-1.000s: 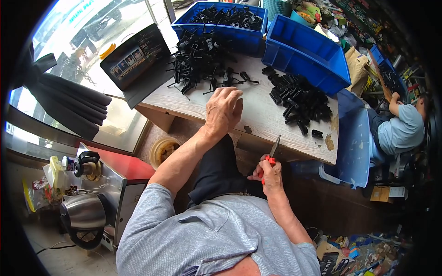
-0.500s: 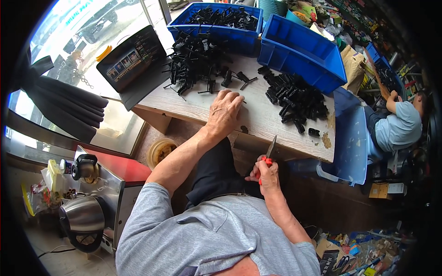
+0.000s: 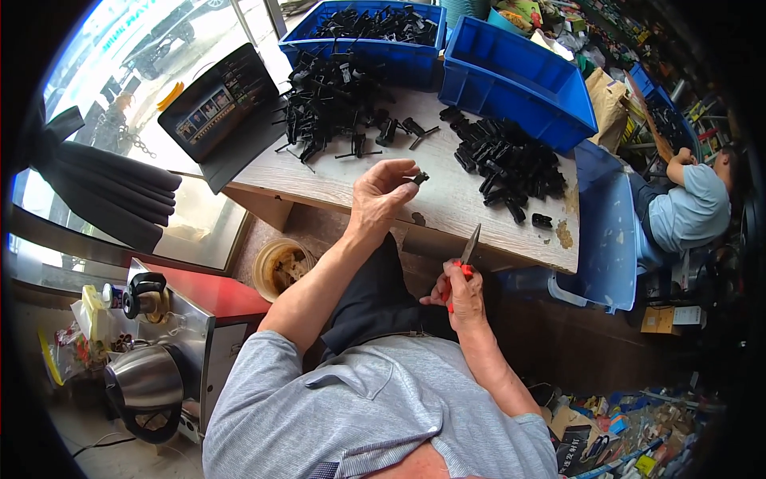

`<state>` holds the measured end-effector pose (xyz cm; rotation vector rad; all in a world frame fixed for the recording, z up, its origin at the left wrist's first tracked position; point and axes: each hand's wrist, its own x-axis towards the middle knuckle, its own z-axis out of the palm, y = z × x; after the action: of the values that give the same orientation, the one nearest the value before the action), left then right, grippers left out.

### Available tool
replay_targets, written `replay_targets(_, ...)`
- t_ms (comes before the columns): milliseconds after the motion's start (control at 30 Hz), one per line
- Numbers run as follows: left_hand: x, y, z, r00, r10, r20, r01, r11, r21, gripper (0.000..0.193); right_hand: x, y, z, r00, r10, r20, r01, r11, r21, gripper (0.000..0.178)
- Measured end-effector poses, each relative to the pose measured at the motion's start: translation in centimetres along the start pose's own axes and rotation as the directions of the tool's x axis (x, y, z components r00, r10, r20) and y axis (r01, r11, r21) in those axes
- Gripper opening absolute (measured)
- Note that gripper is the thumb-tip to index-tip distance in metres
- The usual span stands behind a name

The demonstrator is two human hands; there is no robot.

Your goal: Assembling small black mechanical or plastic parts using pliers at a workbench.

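Note:
My left hand [image 3: 384, 194] is above the table's front edge, pinching a small black plastic part [image 3: 420, 178] between thumb and fingers. My right hand [image 3: 463, 295] is closed around the red handles of a pair of scissors [image 3: 471, 244], whose pointed blades angle upward beside the table edge. A tangled heap of black plastic parts with thin rods [image 3: 331, 100] lies beyond my left hand. To the right is a second heap of shorter black parts [image 3: 507, 164]. One loose black part [image 3: 542, 220] sits apart from it.
At the back of the white table [image 3: 307, 183] stand a blue bin of black parts [image 3: 363, 60] and another blue bin [image 3: 519, 88]. A laptop-like screen [image 3: 219, 112] is at left. Below are a round tub [image 3: 281, 267] and a kettle [image 3: 148, 375]. A person [image 3: 690, 203] works at right.
My left hand has lifted off the tabletop and turned, bringing the small black part into sight. My right hand keeps its hold on the scissors, nearly unmoved. The view has shifted slightly.

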<state>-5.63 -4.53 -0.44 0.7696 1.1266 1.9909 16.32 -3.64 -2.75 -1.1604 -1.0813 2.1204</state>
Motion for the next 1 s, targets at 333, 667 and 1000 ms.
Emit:
replay_targets(333,-7.4,-2.9,4.8,0.969,-0.242,0.040,0.232,0.848,-0.476,0.038,1.1,-2.0,1.5,0.954,-0.224,0.197,0.215,0.974,0.070,0.021)
replay_targets(667,-7.3,-2.9,4.1,0.936,-0.345,0.070,0.337,0.821,-0.461,0.048,0.8,-0.8,1.0,0.956,-0.256,0.143,0.233,0.959,0.162,0.018)
replay_targets(1000,-7.2,-0.3,2.1,0.883,-0.418,0.212,0.416,0.908,0.056,0.037,1.1,-1.2,1.2,0.976,-0.198,0.087,0.186,0.974,0.128,0.019)
